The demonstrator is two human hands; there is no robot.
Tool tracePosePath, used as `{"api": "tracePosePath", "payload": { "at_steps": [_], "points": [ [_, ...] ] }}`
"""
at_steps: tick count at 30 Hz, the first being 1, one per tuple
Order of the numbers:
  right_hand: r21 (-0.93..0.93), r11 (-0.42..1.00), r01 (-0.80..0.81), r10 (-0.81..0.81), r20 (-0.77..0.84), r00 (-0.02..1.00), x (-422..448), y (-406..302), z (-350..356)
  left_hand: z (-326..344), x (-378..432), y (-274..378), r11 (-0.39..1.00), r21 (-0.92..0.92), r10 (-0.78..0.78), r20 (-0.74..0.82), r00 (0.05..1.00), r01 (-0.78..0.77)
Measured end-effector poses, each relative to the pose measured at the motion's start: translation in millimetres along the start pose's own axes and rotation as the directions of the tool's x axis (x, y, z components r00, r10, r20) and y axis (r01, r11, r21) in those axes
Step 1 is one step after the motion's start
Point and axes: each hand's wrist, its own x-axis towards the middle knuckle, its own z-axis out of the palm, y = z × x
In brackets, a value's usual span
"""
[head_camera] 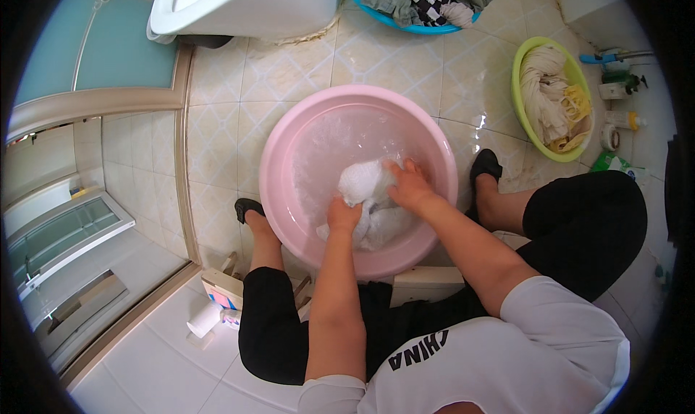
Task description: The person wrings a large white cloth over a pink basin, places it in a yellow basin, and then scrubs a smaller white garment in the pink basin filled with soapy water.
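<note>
A large pink plastic basin (358, 91) stands on the floor between my feet, with sudsy water in it. Wet white cloth (362, 179) lies bunched in the water, and part of it spreads toward the near side of the basin. My left hand (344, 214) grips the cloth at its near edge, fingers hidden under and behind it. On the right side of the bunch rests my right hand (411, 185), its fingers spread over the fabric; whether they pinch any of it is unclear.
A green basin (518, 107) with cream and yellow cloth stands at the right, beside several bottles by the wall. At the top are a blue basin (429, 29) of clothes and a white toilet (255, 12). A glass-panelled door frame (182, 142) runs along the left.
</note>
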Motion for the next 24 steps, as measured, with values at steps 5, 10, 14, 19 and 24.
{"api": "tracePosePath", "payload": {
  "at_steps": [5,10,14,19,24],
  "points": [
    [0.631,0.773,-0.065,0.085,-0.002,0.996,18,-8,18,15,-8,5,0.728,-0.549,0.176,-0.430,0.885,-0.411],
    [0.962,-0.142,-0.233,-0.376,0.165,0.912,19,-5,-7,3,-85,51,0.680,-0.264,0.529,-0.469,0.707,-0.684],
    [0.853,-0.266,-0.450,-0.519,0.267,0.812,-11,-24,-27,-7,-139,81,0.730,-0.115,0.556,-0.473,0.683,-0.673],
    [0.924,-0.312,-0.221,-0.334,0.111,0.936,-41,-52,-31,-14,-139,84,0.758,-0.032,0.495,-0.621,0.607,-0.651],
    [0.991,-0.131,-0.001,-0.032,-0.003,0.999,-72,-74,-49,-30,-137,86,0.855,0.031,0.438,-0.577,0.689,-0.518]
  ]
}}
